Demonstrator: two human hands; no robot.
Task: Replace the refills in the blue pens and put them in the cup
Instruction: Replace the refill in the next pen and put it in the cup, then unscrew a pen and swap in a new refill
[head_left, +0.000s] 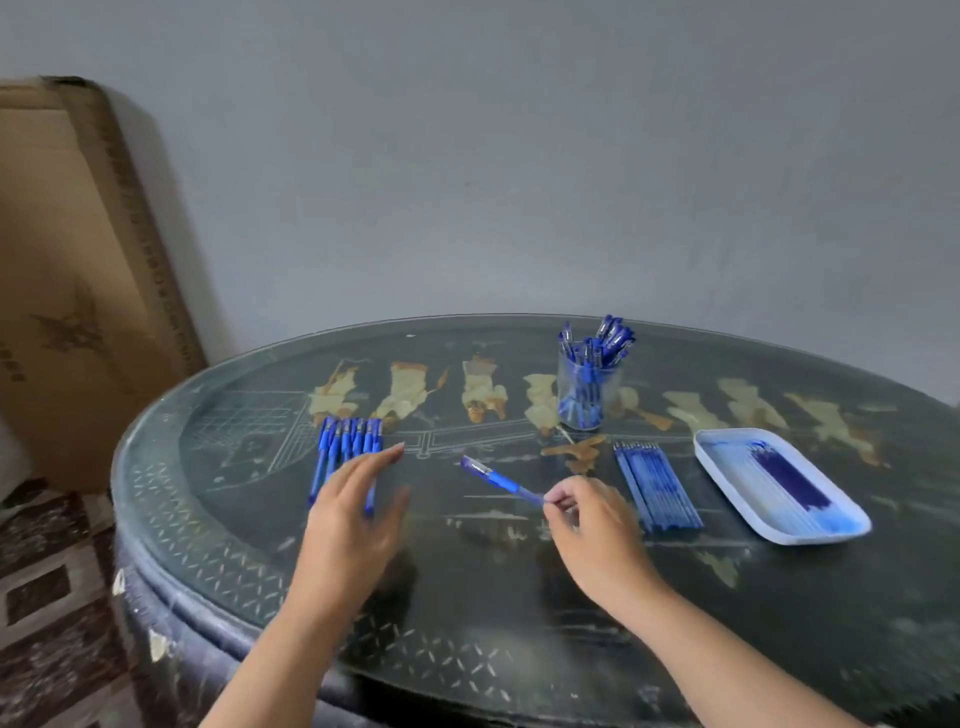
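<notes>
My right hand (592, 525) pinches the near end of a blue pen (498, 479), which points up and to the left above the table. My left hand (353, 504) hovers with straight fingers over the near ends of a row of several blue pens (347, 441) lying side by side; it holds nothing. A clear cup (584, 389) holding several blue pens stands at the back of the table. A row of blue refills (655, 486) lies right of my right hand. A white tray (727, 470) with several refills sits at the far right.
The round dark table (467, 597) has a glass top with pale painted figures. A large cardboard box (78, 270) leans against the grey wall at the left. Patterned floor (47, 597) shows below the table's left edge.
</notes>
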